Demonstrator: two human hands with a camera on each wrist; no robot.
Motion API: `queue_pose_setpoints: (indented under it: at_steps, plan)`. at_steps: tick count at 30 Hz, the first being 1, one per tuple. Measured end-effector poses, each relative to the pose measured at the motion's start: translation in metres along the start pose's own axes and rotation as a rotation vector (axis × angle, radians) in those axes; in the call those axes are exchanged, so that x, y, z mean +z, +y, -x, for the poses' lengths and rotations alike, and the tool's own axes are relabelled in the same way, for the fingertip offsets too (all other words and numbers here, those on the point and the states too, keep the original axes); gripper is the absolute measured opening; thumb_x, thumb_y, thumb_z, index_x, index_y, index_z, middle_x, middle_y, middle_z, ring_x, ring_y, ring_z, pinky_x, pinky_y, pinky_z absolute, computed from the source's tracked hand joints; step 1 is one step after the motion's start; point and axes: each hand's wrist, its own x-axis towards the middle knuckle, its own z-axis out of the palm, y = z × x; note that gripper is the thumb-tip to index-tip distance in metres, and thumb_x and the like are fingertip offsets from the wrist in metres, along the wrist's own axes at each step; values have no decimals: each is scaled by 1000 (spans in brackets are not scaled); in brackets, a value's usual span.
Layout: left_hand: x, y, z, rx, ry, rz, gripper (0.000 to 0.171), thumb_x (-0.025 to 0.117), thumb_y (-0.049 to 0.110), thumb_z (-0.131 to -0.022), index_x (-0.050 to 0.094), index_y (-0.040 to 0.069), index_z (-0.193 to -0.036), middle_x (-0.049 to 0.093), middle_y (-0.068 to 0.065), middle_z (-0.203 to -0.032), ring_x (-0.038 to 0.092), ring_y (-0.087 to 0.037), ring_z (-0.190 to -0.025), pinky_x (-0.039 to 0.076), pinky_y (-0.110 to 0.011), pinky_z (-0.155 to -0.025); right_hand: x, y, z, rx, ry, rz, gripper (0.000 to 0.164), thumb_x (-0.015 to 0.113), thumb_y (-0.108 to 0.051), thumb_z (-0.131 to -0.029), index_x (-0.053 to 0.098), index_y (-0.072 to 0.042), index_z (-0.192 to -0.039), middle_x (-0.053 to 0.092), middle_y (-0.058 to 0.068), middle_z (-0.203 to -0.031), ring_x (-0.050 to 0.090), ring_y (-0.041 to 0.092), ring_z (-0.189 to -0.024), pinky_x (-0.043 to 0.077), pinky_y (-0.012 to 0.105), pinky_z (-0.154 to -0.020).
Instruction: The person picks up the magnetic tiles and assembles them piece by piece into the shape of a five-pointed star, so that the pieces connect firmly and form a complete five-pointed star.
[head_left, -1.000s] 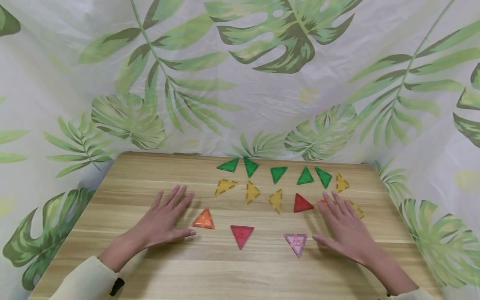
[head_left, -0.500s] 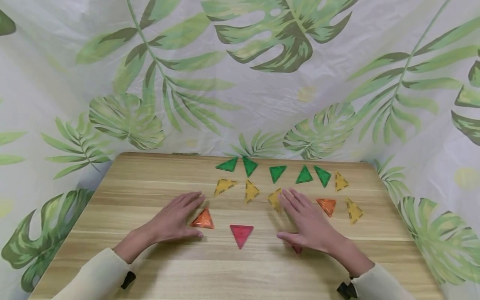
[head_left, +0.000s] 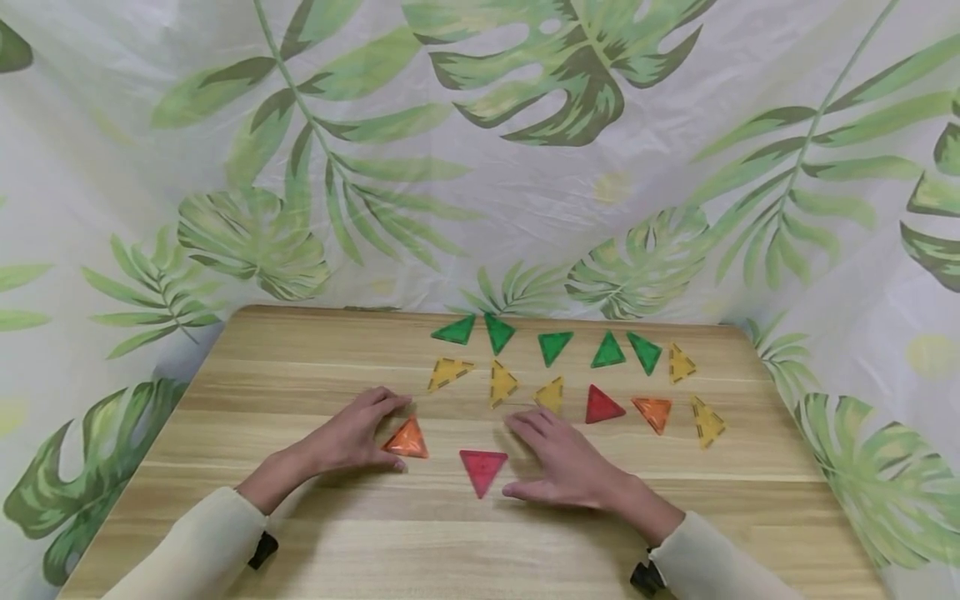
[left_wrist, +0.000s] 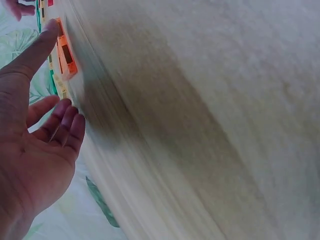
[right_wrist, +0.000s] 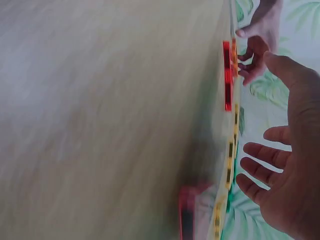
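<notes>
My left hand curves loosely around the left side of an orange triangular magnetic tile, fingers beyond it and thumb on the near side. In the left wrist view the thumb overlaps the orange tile and the fingers are relaxed. A pinkish-red triangular tile lies just left of my right hand, which has its fingers extended and thumb apart. The right wrist view shows that hand with nothing in its grasp. A pink tile appears blurred there; in the head view the right hand hides it.
Several green triangular tiles line the far side of the wooden table. Yellow tiles lie before them, one partly behind the right fingertips. A red tile and another orange tile sit right of centre. A leaf-print cloth hangs behind.
My right hand has moved left, from over the right-hand orange tile, past the red tile, to beside the pinkish-red tile. My left hand has shifted slightly right, around the left orange tile.
</notes>
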Motion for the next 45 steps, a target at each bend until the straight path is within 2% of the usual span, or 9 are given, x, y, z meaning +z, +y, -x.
queue_pose_setpoints:
  at_steps: [7, 12, 15, 19, 26, 31, 35, 40, 45]
  plan:
    - [3, -5, -5, 17, -59, 52, 76, 99, 33, -75, 66, -1, -135, 64, -9, -121, 60, -18, -101, 55, -37, -88, 13, -10, -11, 25, -1, -79, 95, 83, -65, -83, 55, -7, -153, 58, 4, -142, 51, 18, -131, 50, 39, -110]
    - [2, -6, -10, 19, -85, 80, 70, 98, 29, -77, 68, -1, -133, 62, -5, -111, 54, -15, -89, 48, -26, -75, 19, -16, -16, 13, 22, -119, 84, 90, -56, -80, 64, -6, -142, 61, 2, -129, 53, 14, -118, 52, 33, -99]
    - [1, -6, -13, 23, -103, 105, 66, 97, 25, -78, 69, 0, -133, 61, -3, -107, 52, -13, -85, 46, -23, -71, 23, -20, -18, -6, 40, -122, 77, 91, -52, -79, 68, -5, -136, 62, 2, -121, 53, 14, -111, 52, 31, -94]
    - [1, -6, -16, 37, -122, 125, 63, 96, 22, -79, 70, 0, -132, 62, -3, -106, 53, -12, -84, 48, -22, -71, 27, -22, -21, -31, 58, -105, 69, 93, -48, -78, 72, -6, -128, 62, 1, -112, 51, 11, -102, 50, 26, -87]
    - [1, -4, -19, 65, -126, 130, 59, 96, 18, -78, 71, -1, -129, 62, -3, -105, 54, -12, -84, 49, -22, -70, 32, -25, -25, -50, 69, -84, 54, 91, -41, -79, 74, -7, -117, 61, -1, -106, 49, 10, -95, 46, 21, -79]
    - [1, -3, -20, 86, -113, 129, 58, 97, 16, -77, 72, -1, -126, 63, -4, -105, 55, -12, -84, 50, -22, -69, 32, -31, -28, -27, 53, -48, 63, 90, -51, -78, 72, -7, -120, 62, -1, -109, 50, 11, -96, 47, 23, -80]
    - [0, -3, -20, 74, -118, 129, 57, 97, 17, -78, 72, -1, -126, 63, -5, -105, 55, -12, -84, 49, -22, -70, 31, -37, -32, 7, 29, -44, 72, 90, -59, -76, 72, -7, -123, 62, 0, -112, 50, 12, -98, 48, 24, -82]
    - [-1, -3, -20, 70, -127, 133, 58, 96, 18, -78, 71, -1, -127, 63, -5, -106, 55, -11, -85, 49, -23, -70, 32, -42, -35, 31, 4, -56, 68, 91, -55, -77, 73, -7, -121, 62, 0, -112, 50, 12, -97, 47, 23, -80]
    - [0, -3, -21, 72, -132, 130, 58, 96, 18, -78, 71, 0, -127, 63, -4, -105, 55, -10, -84, 49, -22, -70, 34, -43, -36, 6, 2, -57, 64, 91, -50, -77, 73, -6, -120, 63, 1, -110, 54, 12, -97, 49, 22, -80]
